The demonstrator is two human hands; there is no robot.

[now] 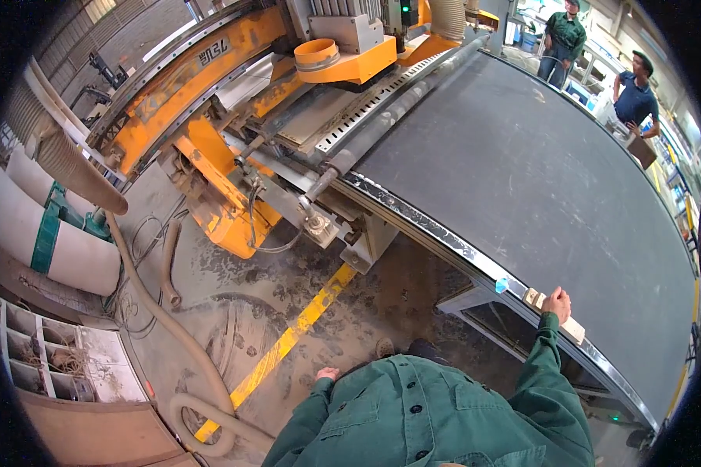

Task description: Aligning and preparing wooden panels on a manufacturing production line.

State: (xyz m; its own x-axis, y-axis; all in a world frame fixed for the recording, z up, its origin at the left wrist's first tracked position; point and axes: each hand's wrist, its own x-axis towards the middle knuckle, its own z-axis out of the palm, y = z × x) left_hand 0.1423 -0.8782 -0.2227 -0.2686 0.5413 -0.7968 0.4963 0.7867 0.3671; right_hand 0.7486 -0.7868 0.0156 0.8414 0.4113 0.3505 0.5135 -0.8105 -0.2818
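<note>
My right hand (555, 304) is closed over a pale wooden piece (573, 330) at the near edge of a wide dark table (514, 163). One end of the wood, with small marks or holes, sticks out on the far side of my fingers; a flat end shows on the near side. Just beyond it on the metal edge strip (467, 251) lies a small light-blue object (501, 286), its kind too small to tell. My left hand (329, 374) hangs low beside my body, over the floor, and its fingers are mostly hidden.
An orange machine gantry (202, 86) with a grey roller (397, 109) stands at the table's far left. Hoses (160, 311), cables and a yellow floor line (296, 335) lie to the left, near a divided bin (51, 350). Two people (566, 39) stand beyond the table.
</note>
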